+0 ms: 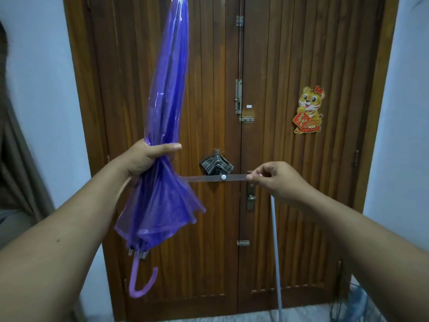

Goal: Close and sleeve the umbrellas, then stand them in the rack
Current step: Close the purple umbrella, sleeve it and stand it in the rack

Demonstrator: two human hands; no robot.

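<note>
A translucent purple umbrella (166, 94) is held upright in front of me, folded, tip up and its hooked purple handle (141, 284) hanging below. My left hand (146, 159) grips it around the gathered canopy at mid-length. The lower canopy still flares out loosely. My right hand (276, 178) pinches the end of the umbrella's clear closing strap (216, 178), pulled out straight to the right, with a white snap button on it. A thin pale sleeve or rod (277, 256) hangs down below my right hand.
A brown wooden double door (290, 66) with bolts and a lock fills the view ahead. A small folded plaid cloth item (216, 165) hangs on it, and a tiger sticker (308, 110). A dark wire rack (350, 303) shows at bottom right. White walls flank the door.
</note>
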